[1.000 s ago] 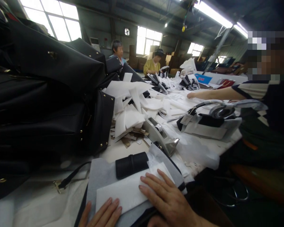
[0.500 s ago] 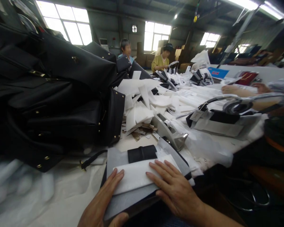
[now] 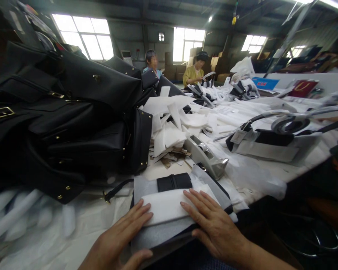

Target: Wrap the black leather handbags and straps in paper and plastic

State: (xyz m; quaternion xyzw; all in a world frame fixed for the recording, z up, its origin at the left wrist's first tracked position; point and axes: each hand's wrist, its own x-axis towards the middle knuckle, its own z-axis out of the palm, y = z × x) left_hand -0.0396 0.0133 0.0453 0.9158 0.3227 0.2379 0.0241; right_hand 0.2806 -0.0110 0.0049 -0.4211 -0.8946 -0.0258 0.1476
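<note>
A black bag lies flat at the table's near edge, covered by grey wrapping paper [image 3: 160, 234] and a folded white foam sheet [image 3: 165, 204]. My left hand [image 3: 121, 236] lies flat on the left end of the white sheet, thumb curled under the bag's edge. My right hand [image 3: 211, 221] rests flat on the sheet's right end, fingers stretched out. A small black leather flap [image 3: 174, 182] shows just beyond the sheet.
A pile of black handbags [image 3: 73, 123] fills the left. A grey tape dispenser [image 3: 207, 155] stands behind the bag, among loose white foam pieces [image 3: 171, 123]. A wrapped bag with a strap [image 3: 273, 140] lies to the right. Two people [image 3: 195, 71] sit at the far end.
My left hand has slid forward onto the white sheet's left end and its thumb has hooked the bag's edge. The view has shifted left; the person at right has left the picture.
</note>
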